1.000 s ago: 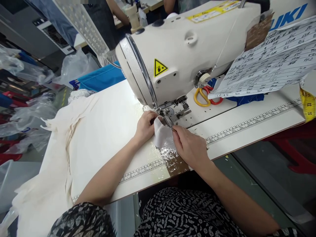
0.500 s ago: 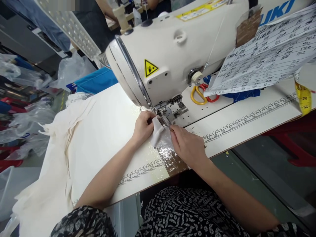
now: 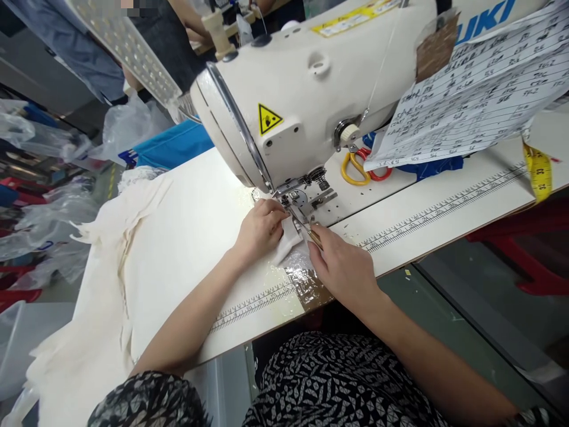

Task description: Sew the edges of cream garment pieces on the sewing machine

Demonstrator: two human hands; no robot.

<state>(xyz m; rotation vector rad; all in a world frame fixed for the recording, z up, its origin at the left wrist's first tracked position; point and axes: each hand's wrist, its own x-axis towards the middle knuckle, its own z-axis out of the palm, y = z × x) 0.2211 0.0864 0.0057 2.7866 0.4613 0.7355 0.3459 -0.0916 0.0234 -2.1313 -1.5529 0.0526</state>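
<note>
Under the head of a white sewing machine (image 3: 306, 101), a small piece of white fabric (image 3: 290, 238) lies at the presser foot. My left hand (image 3: 262, 228) is closed on the left side of this fabric, thumb and fingers pinched close to the needle area. In my right hand (image 3: 344, 267) is a slim metal tool that looks like tweezers (image 3: 315, 237), its tip reaching toward the presser foot just right of my left fingertips. The exact spot the tip touches is too small to tell.
Yellow- and red-handled scissors (image 3: 354, 169) lie behind the right hand, near a hanging sheet of handwritten paper (image 3: 471, 95). A tape measure (image 3: 539, 172) hangs at the right. Cream fabric pieces (image 3: 89, 296) cover the table's left end. Another person (image 3: 164, 47) is behind the machine.
My right hand has shifted slightly, and more of the metal tool now shows between it and the presser foot. My left fingers have moved a little right, nearer the tool's tip.
</note>
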